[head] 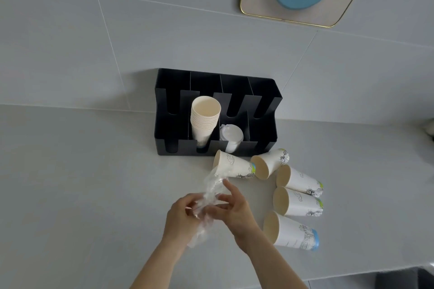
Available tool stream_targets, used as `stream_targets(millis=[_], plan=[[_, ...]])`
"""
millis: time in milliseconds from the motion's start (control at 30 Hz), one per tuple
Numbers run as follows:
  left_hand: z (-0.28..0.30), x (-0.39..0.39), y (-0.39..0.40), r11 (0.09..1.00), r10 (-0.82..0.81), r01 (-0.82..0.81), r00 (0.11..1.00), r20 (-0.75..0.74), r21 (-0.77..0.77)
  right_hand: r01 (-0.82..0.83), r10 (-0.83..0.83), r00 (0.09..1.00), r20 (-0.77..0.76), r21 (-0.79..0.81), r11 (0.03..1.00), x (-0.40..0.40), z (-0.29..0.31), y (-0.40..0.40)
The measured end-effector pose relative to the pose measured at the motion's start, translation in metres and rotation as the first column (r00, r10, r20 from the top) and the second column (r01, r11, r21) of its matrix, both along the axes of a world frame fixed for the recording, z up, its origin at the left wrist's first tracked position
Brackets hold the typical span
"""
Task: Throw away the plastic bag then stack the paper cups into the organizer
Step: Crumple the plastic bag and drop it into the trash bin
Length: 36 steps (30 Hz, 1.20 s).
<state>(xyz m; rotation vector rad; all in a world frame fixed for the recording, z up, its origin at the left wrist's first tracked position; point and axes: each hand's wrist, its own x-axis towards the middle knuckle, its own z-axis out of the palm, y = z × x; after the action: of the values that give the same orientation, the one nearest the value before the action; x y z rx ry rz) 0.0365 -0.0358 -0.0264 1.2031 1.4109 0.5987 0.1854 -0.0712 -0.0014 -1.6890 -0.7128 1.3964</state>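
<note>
- Plastic bag, one crumpled clear piece, is stretching from in front of the organizer toward the camera, its long axis running roughly away from the viewer; its outline is hard to make out.
- Left hand is clenching the bag's near part; right hand is pinching it from the other side.
- One nested cup stack is leaning in the organizer's second slot from the left, beside white lids.
- Five loose paper cups are lying on their sides at the organizer's front right, mouths mostly facing left.
</note>
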Motion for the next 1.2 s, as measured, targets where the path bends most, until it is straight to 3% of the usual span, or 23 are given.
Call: stream_targets(millis=[133, 300, 367, 433, 500, 600, 667, 800, 1000, 1100, 1200], plan=[[0.010, 0.005, -0.012, 0.978, -0.198, 0.188, 0.973, 0.116, 0.094, -0.044, 0.048, 0.981, 0.186, -0.027, 0.999, -0.002, 0.006, 0.005], [0.014, -0.004, -0.014, 0.980, -0.200, 0.196, 0.975, 0.093, 0.044, -0.054, 0.054, 0.959, 0.279, -0.009, 0.999, -0.009, 0.009, 0.010], [0.017, -0.010, -0.018, 0.994, -0.103, 0.109, 0.973, 0.204, -0.016, -0.005, 0.003, 0.943, 0.334, 0.006, 1.000, -0.011, 0.007, 0.014], [0.011, -0.024, -0.020, 0.986, 0.113, -0.048, 0.893, 0.435, -0.157, 0.118, -0.115, 0.932, 0.344, 0.011, 0.993, -0.006, 0.004, 0.014], [0.005, -0.039, -0.021, 0.989, 0.112, -0.046, 0.849, 0.516, -0.138, 0.230, -0.216, 0.907, 0.362, 0.005, 0.973, 0.002, 0.001, 0.011], [0.011, -0.037, -0.026, 0.979, -0.203, 0.196, 0.923, 0.326, 0.053, 0.298, -0.270, 0.869, 0.415, -0.001, 0.955, 0.003, 0.000, 0.010], [0.015, -0.019, -0.028, 0.963, -0.246, 0.214, 0.947, 0.207, 0.166, 0.261, -0.242, 0.888, 0.391, 0.005, 0.965, -0.006, 0.004, 0.012], [0.027, 0.007, -0.016, 0.977, -0.113, 0.068, 0.968, 0.223, 0.202, 0.002, -0.005, 0.995, 0.103, 0.031, 1.000, -0.018, 0.015, 0.012], [0.024, 0.010, 0.002, 0.975, 0.035, -0.059, 0.993, 0.114, 0.216, -0.225, 0.227, 0.941, -0.252, 0.040, 0.974, 0.011, 0.030, 0.012], [0.022, 0.019, -0.004, 0.958, 0.217, -0.224, 0.974, 0.058, 0.179, -0.357, 0.366, 0.918, -0.157, 0.082, 0.931, 0.019, 0.029, 0.008], [0.027, 0.035, -0.016, 0.918, 0.371, -0.368, 0.929, 0.003, 0.147, -0.279, 0.282, 0.953, -0.107, 0.044, 0.959, 0.026, 0.018, 0.002]])
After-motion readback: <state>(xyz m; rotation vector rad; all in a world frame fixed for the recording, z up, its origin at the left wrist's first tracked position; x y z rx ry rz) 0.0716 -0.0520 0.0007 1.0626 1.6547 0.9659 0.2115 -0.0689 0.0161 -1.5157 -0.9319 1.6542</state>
